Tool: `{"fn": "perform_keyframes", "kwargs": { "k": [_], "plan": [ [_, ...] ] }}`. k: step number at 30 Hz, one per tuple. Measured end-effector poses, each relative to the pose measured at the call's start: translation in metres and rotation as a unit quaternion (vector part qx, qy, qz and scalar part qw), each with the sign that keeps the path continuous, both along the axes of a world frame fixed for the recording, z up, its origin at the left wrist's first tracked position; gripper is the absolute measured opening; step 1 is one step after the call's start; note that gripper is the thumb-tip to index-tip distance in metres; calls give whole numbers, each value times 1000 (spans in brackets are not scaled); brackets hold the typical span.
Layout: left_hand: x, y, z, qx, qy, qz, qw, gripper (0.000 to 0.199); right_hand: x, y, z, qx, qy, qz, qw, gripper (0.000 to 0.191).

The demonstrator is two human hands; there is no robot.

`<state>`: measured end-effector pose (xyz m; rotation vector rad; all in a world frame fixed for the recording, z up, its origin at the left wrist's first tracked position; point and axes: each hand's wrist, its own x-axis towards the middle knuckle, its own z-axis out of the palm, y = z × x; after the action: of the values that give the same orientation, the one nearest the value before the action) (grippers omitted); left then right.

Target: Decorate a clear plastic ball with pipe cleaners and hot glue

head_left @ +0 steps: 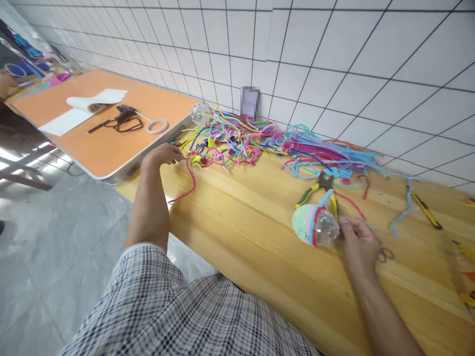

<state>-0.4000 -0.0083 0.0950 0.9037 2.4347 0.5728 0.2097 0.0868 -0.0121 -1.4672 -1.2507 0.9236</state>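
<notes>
Right hand (359, 242) pinches the clear end of a wrapped plastic piece (308, 225) over the bench (237, 212); left hand (162, 154) is at a red fuzzy stem (193, 182).
Head view: blur hides whether the left fingers grip the stem or only touch it; a loose pinch could drop it, and the tangled heap (237, 138) beside it could snag it. The plastic piece is just in front of the pliers (325, 181), whose handles could catch its wrapping if dragged. Counted: two hands, one wrapped piece, one pair of pliers, one cutter (426, 210); the heap's strands overlap too much to count.
</notes>
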Motion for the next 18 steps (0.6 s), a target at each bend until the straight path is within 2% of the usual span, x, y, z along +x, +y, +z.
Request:
{"fn": "perform_keyframes", "kwargs": {
  "k": [4, 7, 10, 12, 13, 16, 18],
  "plan": [
    [11, -1, 25, 146, 4, 51, 988, 33, 2, 1, -1, 0, 11, 7, 1000, 29],
    [35, 15, 41, 269, -27, 28, 962, 29, 2, 2, -2, -5, 11, 5, 1000, 32],
    [76, 43, 44, 328, -103, -51, 938, 22, -1, 1, -2, -1, 16, -1, 1000, 46],
    [111, 65, 40, 347, -149, -107, 920, 29, -3, 0, 0, 6, 25, 2, 1000, 50],
    [130, 75, 37, 360, -196, -156, 899, 33, -4, -1, 3, 13, 28, 3, 1000, 51],
    [188, 100, 35, 352, -302, -302, 833, 48, -5, -6, 21, 51, 41, 3, 998, 50],
    [223, 113, 38, 328, -344, -360, 803, 53, -6, -9, 42, 86, 51, 10, 995, 43]
  ]
}}
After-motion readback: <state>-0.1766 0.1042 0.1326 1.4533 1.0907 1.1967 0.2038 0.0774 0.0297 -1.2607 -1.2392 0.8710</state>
